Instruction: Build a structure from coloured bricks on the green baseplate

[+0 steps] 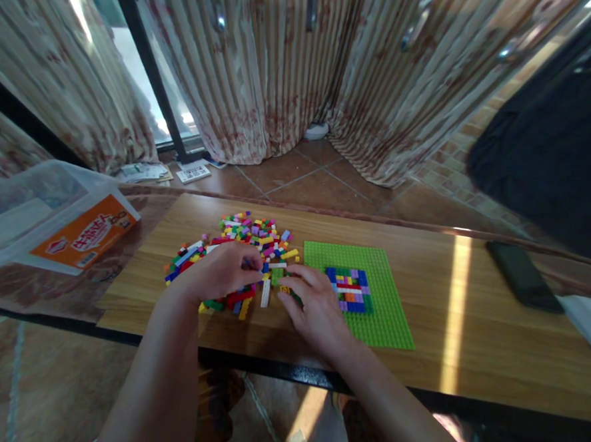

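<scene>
Quietly, my left hand point(227, 267) arched over the brick pile point(255, 233), wrist bent and fingers curled inward, while my right hand point(315, 305) lay low, palm down, over the left side of the green baseplate point(389, 323), thumb and fingers parted. The hands faced each other, apart; I couldn't tell whether either pinched a brick. The block pattern point(354, 291) sat on the baseplate, just beyond my right knuckles. Both forearms crossed the table's near edge point(276, 370); rightward, wood stretched to the phone point(522, 275).
</scene>
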`<state>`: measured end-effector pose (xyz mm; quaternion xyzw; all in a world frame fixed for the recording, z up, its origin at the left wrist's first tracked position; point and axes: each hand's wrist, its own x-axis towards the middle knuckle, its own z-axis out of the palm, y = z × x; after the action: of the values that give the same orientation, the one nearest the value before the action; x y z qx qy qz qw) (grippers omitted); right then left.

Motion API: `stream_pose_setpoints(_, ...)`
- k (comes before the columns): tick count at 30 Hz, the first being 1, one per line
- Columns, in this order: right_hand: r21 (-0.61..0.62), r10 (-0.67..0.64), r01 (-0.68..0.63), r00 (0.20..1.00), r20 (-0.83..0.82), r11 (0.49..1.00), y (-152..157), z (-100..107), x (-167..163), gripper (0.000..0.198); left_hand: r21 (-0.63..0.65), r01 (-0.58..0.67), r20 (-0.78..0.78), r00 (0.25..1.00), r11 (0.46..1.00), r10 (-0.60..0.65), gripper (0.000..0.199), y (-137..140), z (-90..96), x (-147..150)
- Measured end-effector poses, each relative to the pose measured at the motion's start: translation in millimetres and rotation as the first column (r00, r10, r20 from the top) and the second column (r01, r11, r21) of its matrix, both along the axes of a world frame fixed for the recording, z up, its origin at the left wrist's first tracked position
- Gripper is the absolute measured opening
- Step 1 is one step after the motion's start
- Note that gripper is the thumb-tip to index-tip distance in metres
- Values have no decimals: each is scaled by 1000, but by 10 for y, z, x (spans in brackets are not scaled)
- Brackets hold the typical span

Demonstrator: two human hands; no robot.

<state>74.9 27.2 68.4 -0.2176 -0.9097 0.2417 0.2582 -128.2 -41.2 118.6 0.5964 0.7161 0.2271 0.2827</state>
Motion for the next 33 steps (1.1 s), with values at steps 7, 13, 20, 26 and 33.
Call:
stream_pose_setpoints(7, -328, -85, 10, 973, -215, 945, 33, 142, 40, 23, 75, 59, 502, 860, 995, -89, 12, 133, 5, 216)
stream_pose_setpoints(13, -401, -163, 20, 931, -326, 916, 119, 183, 74, 19, 90, -66, 745, 667, 994, -23, 18, 235, -50, 396)
stream_pose_setpoints(20, -441, -178, 19, 930, -321, 897, 267, 191, 154, 17, 59, -63, 827, 562, 996, -14, 25, 323, -103, 624)
stream_pose_setpoints(26, -464, -150, 37, 966, -210, 885, 322, 254, 301, 17, 107, -155, 816, 578, 982, 3, 20, 388, -242, 829)
stream_pose_setpoints(33, -446, -302, 220, 946, -120, 867, 665, 236, 677, 17, 100, -159, 715, 698, 982, 40, 6, 472, -356, 964)
